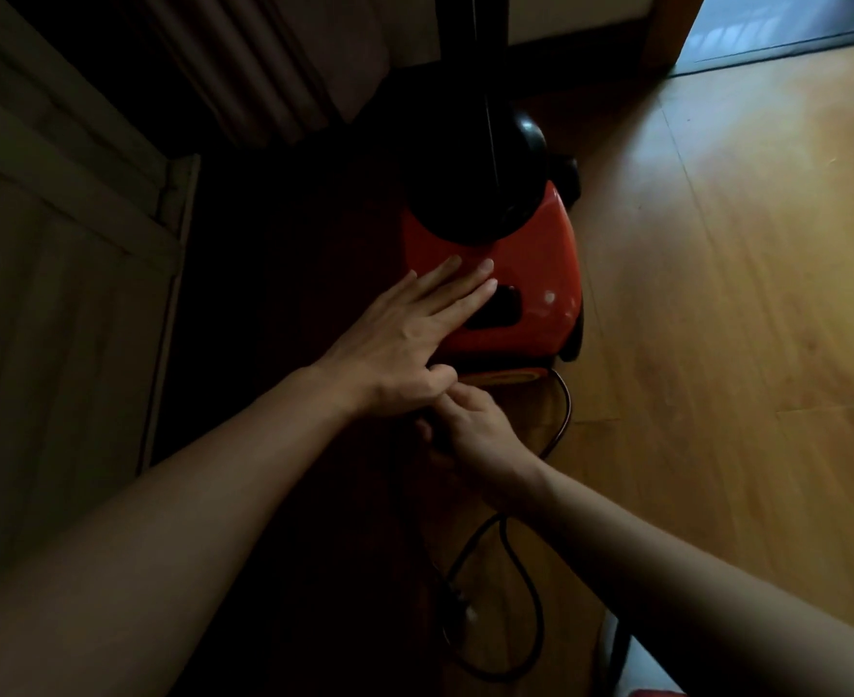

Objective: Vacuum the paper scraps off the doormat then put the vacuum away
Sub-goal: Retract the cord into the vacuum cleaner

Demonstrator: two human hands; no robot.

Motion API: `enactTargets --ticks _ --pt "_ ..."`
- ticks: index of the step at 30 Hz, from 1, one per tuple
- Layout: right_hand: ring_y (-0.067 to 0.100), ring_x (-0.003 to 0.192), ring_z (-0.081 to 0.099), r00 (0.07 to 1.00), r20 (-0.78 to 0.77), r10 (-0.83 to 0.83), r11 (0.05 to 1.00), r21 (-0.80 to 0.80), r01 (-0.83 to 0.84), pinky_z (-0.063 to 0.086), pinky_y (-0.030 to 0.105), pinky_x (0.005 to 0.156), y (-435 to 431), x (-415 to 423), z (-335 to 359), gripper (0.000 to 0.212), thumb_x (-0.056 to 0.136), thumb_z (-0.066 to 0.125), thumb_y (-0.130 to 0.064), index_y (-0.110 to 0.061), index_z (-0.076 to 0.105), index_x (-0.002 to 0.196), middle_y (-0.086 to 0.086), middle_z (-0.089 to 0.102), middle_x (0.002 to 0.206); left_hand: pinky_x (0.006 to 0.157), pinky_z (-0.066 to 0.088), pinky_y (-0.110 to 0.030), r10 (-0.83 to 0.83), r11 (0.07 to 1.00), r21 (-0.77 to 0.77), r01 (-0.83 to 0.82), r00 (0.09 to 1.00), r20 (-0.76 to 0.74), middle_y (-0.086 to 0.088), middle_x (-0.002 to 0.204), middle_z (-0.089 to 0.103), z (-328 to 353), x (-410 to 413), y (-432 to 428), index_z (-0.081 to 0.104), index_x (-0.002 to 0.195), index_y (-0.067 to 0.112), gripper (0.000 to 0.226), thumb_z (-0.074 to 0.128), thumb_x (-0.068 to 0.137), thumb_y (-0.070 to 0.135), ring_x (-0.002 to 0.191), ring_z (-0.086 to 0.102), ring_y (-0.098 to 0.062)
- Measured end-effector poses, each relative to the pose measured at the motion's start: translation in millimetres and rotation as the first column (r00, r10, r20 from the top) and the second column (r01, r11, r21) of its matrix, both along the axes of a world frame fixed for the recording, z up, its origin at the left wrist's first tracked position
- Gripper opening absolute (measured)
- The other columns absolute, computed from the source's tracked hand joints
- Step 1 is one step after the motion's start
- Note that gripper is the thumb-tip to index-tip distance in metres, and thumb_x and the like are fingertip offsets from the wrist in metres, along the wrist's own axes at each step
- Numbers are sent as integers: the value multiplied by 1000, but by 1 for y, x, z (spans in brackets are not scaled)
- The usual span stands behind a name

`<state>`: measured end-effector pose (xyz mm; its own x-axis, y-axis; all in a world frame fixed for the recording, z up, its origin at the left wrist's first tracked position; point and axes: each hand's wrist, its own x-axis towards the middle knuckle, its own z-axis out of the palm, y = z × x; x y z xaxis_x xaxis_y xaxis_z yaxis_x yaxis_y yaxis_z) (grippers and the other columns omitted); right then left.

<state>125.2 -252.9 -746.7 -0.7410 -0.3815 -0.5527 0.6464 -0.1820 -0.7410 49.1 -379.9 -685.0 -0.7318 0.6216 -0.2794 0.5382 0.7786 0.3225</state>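
Note:
A red canister vacuum (pixel 530 274) with a black top stands on the wooden floor in a dim corner. My left hand (pixel 405 339) lies flat on its red shell, fingers spread and straight. Just below it, at the vacuum's near end, my right hand (pixel 475 435) is closed around the black power cord (pixel 525 586). The cord loops on the floor toward me, with the plug (pixel 460 603) lying in the loop. No doormat or paper scraps are in sight.
A pale panelled door or cabinet (pixel 63 274) fills the left side. A ribbed curtain-like surface (pixel 274 57) hangs behind the vacuum. Lit wooden floor (pixel 742 294) stretches to the right, toward a doorway (pixel 792 27) at the top right.

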Motion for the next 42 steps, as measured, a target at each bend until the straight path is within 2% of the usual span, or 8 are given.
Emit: enactTargets --ticks 5,8,12,16,18,22,33,42 --pt "11 44 49 999 46 19 984 177 -27 36 24 41 -11 -9 -30 33 109 42 -25 -10 59 84 4 55 66 120 -10 -33 15 1000 22 -15 1000 -6 19 163 -13 -4 1 0 0 157 33 91 47 80 29 147 -20 0" --pt "15 80 69 984 -127 125 919 388 -67 57 28 67 6 -12 -54 16 105 52 -22 -15 67 108 3 70 97 119 -12 -30 8 999 33 -8 1000 -4 19 163 -11 -3 0 -3 0 157 33 92 51 82 24 147 -20 0" --pt "25 111 65 949 -75 305 794 570 -210 54 46 98 49 -22 -73 27 102 54 -15 -10 58 128 12 63 126 118 -12 -29 -5 999 42 6 1000 -11 18 164 -10 -5 -1 -4 1 157 32 92 54 83 21 148 -19 -1" --pt "25 85 67 976 -20 217 750 643 -154 54 34 68 103 -29 -69 14 103 52 -12 -11 62 113 4 67 103 118 -12 -31 -5 999 34 6 1000 -11 19 163 -11 -7 -2 -5 -1 157 34 93 53 82 23 148 -20 -2" --pt "19 60 58 973 20 231 725 663 -186 44 33 55 123 -32 -63 27 104 52 -22 0 67 103 4 64 80 119 -11 -32 -12 999 30 13 1000 -14 19 163 -12 -6 -2 -5 -2 157 35 92 51 82 26 148 -20 -1" --pt "7 46 36 990 31 139 783 608 -129 29 24 44 143 -39 -42 37 103 54 -34 -4 68 88 -1 48 64 118 -11 -30 -18 1000 23 18 1000 -14 20 163 -13 -5 -3 -5 -2 157 35 93 54 83 24 147 -20 -1" --pt "8 49 28 989 148 6 978 206 -37 20 21 44 137 -20 12 28 106 47 -33 -16 59 87 -6 35 62 120 -9 -34 -11 1000 18 12 999 -34 19 163 -13 -7 -2 -3 -2 157 35 94 52 80 30 148 -20 -2" --pt "8 44 29 997 -66 45 996 84 -39 24 18 38 101 -16 49 33 108 38 -30 -13 59 89 -4 34 59 119 -10 -33 -7 1000 11 8 1000 -19 20 163 -13 -4 -2 -1 -2 157 34 91 44 78 34 147 -21 -2"
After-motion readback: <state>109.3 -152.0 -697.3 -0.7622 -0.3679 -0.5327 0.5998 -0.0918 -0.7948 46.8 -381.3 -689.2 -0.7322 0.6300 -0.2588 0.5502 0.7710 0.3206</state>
